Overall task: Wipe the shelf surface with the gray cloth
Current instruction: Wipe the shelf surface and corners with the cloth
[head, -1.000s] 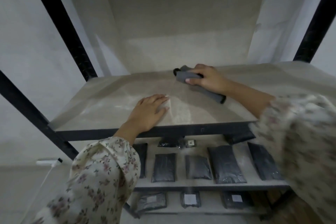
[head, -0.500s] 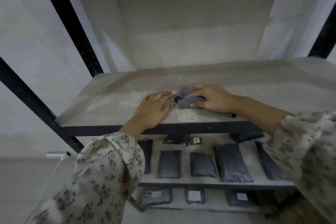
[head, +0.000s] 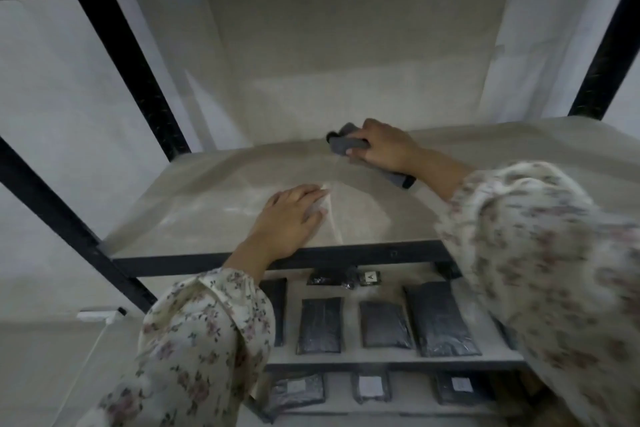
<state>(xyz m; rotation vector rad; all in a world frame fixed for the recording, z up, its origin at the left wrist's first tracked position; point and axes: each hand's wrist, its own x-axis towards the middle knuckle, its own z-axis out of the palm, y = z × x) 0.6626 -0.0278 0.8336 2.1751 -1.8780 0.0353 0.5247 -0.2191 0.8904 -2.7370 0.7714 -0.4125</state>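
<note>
Nearest, below the black front rail [head: 346,258], dark packets [head: 320,324] lie in rows on the lower boards, well under the work. Just past that rail the left hand [head: 289,220] lies flat on the shelf [head: 194,204], fingers spread and holding nothing, its wrist crossing the front edge. Beyond it and to its right, well apart, the right hand [head: 384,147] is closed on the bunched gray cloth [head: 346,144], pressing it to the shelf close to the back edge where the board meets the wall [head: 346,62]; a tail of cloth trails out under the wrist toward the front. Left of this grip the shelf runs bare to the slanted black post [head: 138,80]. Right of it, bare board continues to the far post [head: 609,45]. Ahead of the cloth little room is left before the wall.
</note>
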